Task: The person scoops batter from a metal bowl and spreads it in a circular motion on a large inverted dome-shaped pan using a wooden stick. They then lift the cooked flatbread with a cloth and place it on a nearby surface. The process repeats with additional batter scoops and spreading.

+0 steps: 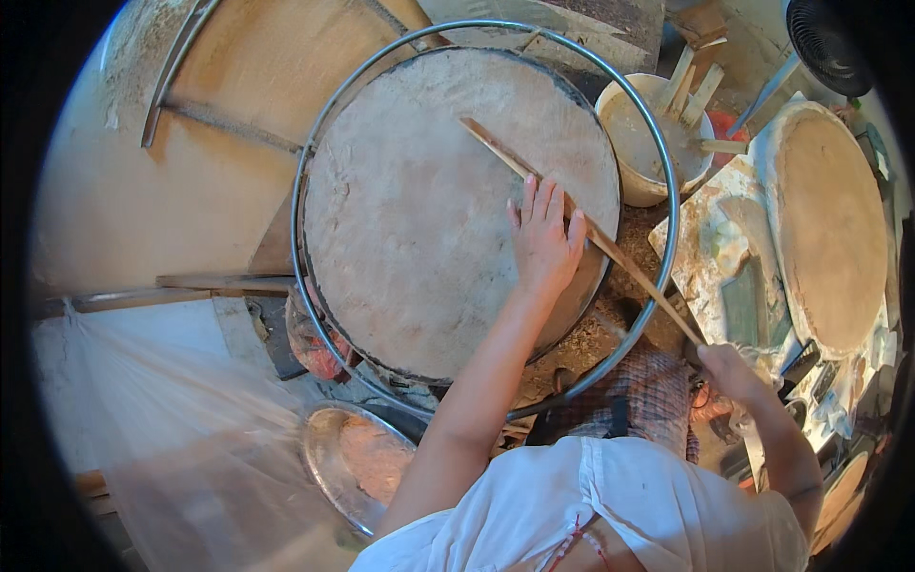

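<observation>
A large round slab (419, 219) with a pale, rough surface fills the middle of the head view inside a metal hoop (666, 153). A long thin wooden slat (624, 263) lies diagonally across the slab's right part and extends past the hoop. My left hand (545, 234) rests on the slat with fingers stretched out and a little apart, pressing it from above. My right hand (729, 367) is closed round the slat's lower end at the right, outside the hoop.
A pale bucket (634, 143) with wooden sticks stands at the upper right. A round tan board (825, 224) leans at the right beside a black fan (825, 43). A metal tray (329, 453) and plastic sheeting (162, 410) lie lower left; a tan panel (253, 71) sits upper left.
</observation>
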`<state>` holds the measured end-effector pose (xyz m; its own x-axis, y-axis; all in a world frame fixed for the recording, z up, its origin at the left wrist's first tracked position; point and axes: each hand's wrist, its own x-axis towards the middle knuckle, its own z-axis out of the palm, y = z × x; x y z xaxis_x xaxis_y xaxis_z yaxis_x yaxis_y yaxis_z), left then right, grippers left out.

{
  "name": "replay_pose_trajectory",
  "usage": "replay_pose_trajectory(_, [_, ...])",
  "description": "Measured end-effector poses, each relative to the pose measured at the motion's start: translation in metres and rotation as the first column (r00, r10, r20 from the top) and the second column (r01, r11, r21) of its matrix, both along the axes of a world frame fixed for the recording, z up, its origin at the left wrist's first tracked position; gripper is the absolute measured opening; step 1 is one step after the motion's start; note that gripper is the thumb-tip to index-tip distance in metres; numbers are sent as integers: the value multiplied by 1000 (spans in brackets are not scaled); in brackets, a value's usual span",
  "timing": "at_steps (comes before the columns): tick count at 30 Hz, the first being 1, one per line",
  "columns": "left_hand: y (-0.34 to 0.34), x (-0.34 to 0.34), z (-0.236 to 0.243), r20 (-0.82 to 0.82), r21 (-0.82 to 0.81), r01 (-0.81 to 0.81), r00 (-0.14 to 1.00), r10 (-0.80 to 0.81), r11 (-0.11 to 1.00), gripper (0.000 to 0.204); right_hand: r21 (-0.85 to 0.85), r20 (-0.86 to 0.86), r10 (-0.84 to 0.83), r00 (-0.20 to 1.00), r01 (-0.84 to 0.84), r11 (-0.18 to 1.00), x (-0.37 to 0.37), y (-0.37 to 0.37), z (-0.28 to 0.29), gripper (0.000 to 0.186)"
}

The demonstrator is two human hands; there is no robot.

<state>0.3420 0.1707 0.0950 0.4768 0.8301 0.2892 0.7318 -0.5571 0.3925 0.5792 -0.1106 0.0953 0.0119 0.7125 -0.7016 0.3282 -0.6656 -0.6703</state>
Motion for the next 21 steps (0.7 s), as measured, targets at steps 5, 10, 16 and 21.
replay_pose_trajectory(5, [-54, -67, 0, 2, -24, 7, 1000, -7, 1000, 44, -132, -122, -82, 989, 66, 989, -81, -47, 20, 52])
replay_pose_trajectory(10, [-102, -130, -1, -17, -24, -65, 998, 64, 998, 43, -57, -99, 5, 995, -11, 998, -126, -93, -10, 51])
replay_pose_trajectory(16, [-198, -186, -23, -14, 35, -127, 992, 128, 991, 47, 173, 520, 196, 831, -327, 929, -117, -129, -15, 48])
replay_pose_trajectory(21, [-211, -127, -28, -54, 46, 57, 997, -54, 997, 54, 261, 556, 18, 831, -196, 945, -93, -191, -37, 44])
